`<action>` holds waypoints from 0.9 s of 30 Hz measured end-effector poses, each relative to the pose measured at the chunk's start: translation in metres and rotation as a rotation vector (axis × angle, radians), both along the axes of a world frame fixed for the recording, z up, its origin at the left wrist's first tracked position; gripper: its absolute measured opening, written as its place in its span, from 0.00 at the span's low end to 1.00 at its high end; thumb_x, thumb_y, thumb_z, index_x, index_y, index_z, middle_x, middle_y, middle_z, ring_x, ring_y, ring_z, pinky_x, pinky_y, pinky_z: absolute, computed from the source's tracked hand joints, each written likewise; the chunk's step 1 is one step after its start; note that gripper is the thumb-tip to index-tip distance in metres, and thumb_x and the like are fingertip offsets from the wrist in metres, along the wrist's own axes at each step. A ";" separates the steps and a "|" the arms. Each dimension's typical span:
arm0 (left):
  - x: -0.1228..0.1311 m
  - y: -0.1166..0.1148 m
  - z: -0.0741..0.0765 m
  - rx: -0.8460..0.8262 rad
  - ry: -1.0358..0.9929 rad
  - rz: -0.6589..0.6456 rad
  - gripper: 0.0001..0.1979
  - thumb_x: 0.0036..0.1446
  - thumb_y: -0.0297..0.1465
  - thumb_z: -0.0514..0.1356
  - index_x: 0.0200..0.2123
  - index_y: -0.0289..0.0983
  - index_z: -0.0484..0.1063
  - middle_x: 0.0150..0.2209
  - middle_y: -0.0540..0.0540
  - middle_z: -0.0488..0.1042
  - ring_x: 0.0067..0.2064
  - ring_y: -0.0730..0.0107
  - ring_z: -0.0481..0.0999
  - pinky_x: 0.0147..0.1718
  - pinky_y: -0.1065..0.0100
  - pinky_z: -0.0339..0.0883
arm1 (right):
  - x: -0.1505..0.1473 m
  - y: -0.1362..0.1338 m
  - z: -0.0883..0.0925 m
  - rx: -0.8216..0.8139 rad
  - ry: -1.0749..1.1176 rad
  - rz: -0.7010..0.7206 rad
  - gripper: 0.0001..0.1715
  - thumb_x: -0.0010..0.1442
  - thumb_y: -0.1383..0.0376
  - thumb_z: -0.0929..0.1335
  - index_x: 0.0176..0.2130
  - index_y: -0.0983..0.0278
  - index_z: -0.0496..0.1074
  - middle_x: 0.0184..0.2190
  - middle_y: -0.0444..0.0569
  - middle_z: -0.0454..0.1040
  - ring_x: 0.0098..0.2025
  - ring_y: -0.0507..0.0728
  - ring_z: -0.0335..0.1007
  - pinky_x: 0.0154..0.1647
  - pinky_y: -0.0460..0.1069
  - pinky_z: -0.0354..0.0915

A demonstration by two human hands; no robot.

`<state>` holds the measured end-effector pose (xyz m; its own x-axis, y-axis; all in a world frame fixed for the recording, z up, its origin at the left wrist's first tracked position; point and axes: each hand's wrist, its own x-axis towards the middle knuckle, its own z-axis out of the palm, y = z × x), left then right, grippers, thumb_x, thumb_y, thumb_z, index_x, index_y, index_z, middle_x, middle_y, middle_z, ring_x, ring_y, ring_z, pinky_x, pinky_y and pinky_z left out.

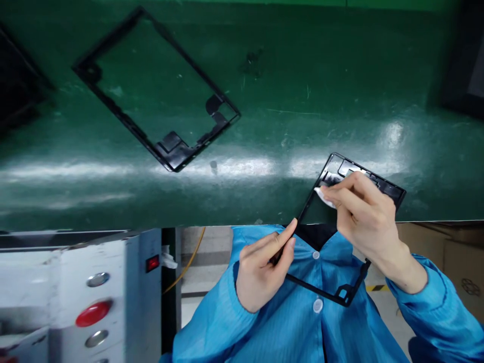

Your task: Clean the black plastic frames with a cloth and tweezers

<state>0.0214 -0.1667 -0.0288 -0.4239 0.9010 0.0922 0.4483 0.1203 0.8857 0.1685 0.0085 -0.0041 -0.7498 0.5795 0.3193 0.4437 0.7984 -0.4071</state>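
Note:
My left hand [264, 269] grips the left edge of a thin black rectangular frame [389, 189], fingers closed round it, held in front of my blue coat. My right hand [365, 212] is closed on a small white wipe [324, 197] and presses it against the frame's upper part. The frame's far end hangs over the edge of the green belt [302, 101]. A second black frame [155, 91] of the same kind lies flat on the belt at the upper left, away from both hands.
A grey control box [86, 297] with a red button [93, 313] and metal buttons stands at the lower left. Dark objects sit at the belt's far left [15, 85] and far right [465, 65]. Cardboard boxes [449, 252] are at the lower right.

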 end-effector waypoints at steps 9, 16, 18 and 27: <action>-0.003 0.001 -0.001 -0.053 -0.044 -0.015 0.22 0.69 0.26 0.63 0.65 0.42 0.76 0.26 0.57 0.67 0.23 0.81 0.62 0.26 0.76 0.63 | 0.001 -0.023 0.003 0.004 -0.032 0.114 0.15 0.74 0.76 0.63 0.47 0.66 0.78 0.35 0.47 0.75 0.28 0.48 0.65 0.23 0.47 0.56; -0.001 -0.014 -0.010 -0.080 -0.239 0.053 0.19 0.68 0.29 0.64 0.61 0.39 0.74 0.26 0.57 0.70 0.23 0.79 0.69 0.25 0.77 0.67 | -0.004 0.009 -0.002 0.001 0.031 -0.055 0.16 0.71 0.78 0.64 0.43 0.61 0.78 0.35 0.47 0.75 0.31 0.50 0.70 0.26 0.48 0.59; 0.002 -0.016 -0.015 -0.050 -0.234 0.111 0.13 0.68 0.28 0.64 0.54 0.38 0.78 0.23 0.57 0.68 0.21 0.80 0.68 0.24 0.76 0.66 | -0.004 0.010 -0.001 0.007 0.045 -0.060 0.16 0.71 0.78 0.65 0.44 0.61 0.78 0.35 0.47 0.75 0.32 0.51 0.71 0.27 0.48 0.59; 0.005 -0.015 -0.019 -0.053 -0.157 0.188 0.12 0.66 0.29 0.66 0.52 0.37 0.83 0.23 0.56 0.68 0.23 0.80 0.65 0.24 0.75 0.62 | -0.006 -0.035 0.007 -0.047 -0.064 0.123 0.15 0.73 0.76 0.63 0.48 0.66 0.79 0.35 0.47 0.75 0.28 0.48 0.68 0.23 0.47 0.57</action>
